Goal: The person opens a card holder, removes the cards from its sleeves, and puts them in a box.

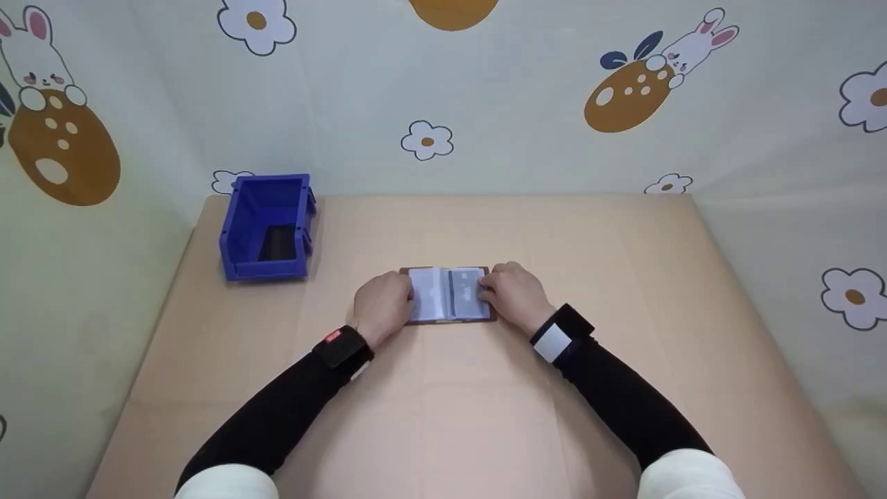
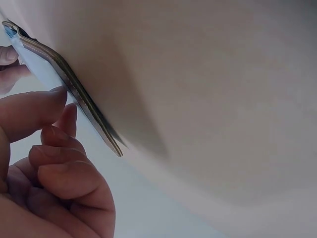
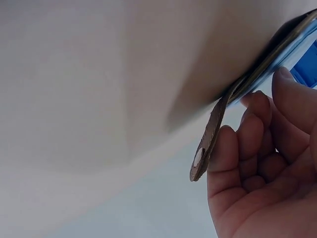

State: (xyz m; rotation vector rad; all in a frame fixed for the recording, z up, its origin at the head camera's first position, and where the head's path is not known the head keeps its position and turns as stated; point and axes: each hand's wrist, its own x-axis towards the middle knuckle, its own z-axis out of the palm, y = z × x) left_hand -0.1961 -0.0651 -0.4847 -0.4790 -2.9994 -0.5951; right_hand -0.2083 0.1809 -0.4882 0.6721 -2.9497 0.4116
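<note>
A brown card holder point(image 1: 449, 321) lies spread open near the middle of the table, its clear plastic sleeves point(image 1: 427, 294) facing up. At its left edge, my left hand point(image 1: 383, 305) holds on with thumb and fingers. My right hand point(image 1: 516, 294) grips the opposite edge, the thumb on the sleeve side. In the right wrist view, a short brown strap point(image 3: 210, 136) with a round metal snap sticks out beside the fingertips point(image 3: 224, 144). The left wrist view shows the card holder's thin stitched edge point(image 2: 81, 96) against the curled left hand point(image 2: 64, 168).
A blue open-front bin point(image 1: 267, 270) stands at the table's back left, with a dark flat item point(image 1: 278, 242) inside. Cloth walls point(image 1: 360, 90) printed with rabbits and flowers enclose the beige table point(image 1: 471, 402) at the back and sides.
</note>
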